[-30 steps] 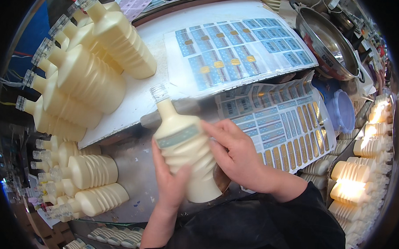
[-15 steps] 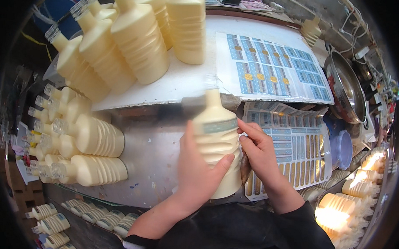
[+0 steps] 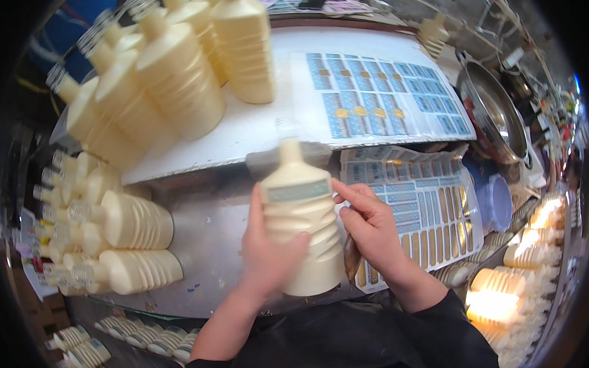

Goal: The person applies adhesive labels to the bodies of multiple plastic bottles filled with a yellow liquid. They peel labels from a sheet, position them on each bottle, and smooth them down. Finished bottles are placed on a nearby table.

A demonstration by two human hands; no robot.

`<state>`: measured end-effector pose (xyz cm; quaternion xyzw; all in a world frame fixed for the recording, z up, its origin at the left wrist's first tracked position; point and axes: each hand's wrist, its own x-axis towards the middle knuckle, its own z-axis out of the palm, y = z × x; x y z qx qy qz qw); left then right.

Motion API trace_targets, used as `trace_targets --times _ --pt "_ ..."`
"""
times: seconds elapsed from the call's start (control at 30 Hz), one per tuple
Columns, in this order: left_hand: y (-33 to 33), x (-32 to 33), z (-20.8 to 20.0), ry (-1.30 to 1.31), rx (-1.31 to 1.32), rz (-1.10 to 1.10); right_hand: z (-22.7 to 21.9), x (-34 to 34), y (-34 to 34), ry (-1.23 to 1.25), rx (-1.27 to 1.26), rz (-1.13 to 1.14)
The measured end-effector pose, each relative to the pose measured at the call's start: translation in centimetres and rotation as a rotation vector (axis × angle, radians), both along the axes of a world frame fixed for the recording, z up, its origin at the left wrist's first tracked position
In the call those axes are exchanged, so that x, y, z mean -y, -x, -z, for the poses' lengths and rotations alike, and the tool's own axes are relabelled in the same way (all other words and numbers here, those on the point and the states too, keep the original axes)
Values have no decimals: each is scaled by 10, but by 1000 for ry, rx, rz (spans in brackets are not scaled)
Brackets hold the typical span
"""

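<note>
My left hand [image 3: 269, 251] is wrapped round the side of a cream plastic bottle [image 3: 314, 266], its thumb across the ribbed front. The bottle stands nearly upright in front of me, with a clear threaded neck. A blue-grey label strip [image 3: 297, 190] runs across its shoulder. My right hand [image 3: 374, 229] is closed, its thumb and fingertips at the right end of that strip. Out of the same hand hangs a brown pointed tool [image 3: 351, 259], its upper part hidden by the fingers. Part of the left hand and the bottle's neck are blurred.
Label sheets lie on the white board [image 3: 244, 140] and on a lower sheet [image 3: 413, 214] to the right. Several cream bottles [image 3: 181, 83] stand at back left; others [image 3: 142, 273] lie at left. A metal pan [image 3: 498, 113] and a lilac basin [image 3: 498, 203] are at right.
The bottle and both hands appear slightly farther left, as does most of the scene. My left hand still grips the bottle, and my right fingertips remain at the strip's right end.
</note>
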<state>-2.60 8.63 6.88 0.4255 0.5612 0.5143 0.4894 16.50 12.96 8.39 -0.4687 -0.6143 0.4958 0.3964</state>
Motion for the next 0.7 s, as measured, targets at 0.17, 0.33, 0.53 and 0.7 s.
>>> trace_targets --times 0.17,0.33,0.53,0.7 --pt "6 -9 13 -36 446 101 -7 3 0 -105 14 -18" --pt "4 -10 15 -46 520 134 -6 1 -1 -128 -21 -4" --pt "-8 -1 5 -32 139 -21 9 -21 0 293 -193 29" --pt "-1 -10 2 -158 6 -66 12 -49 2 222 -176 -163"
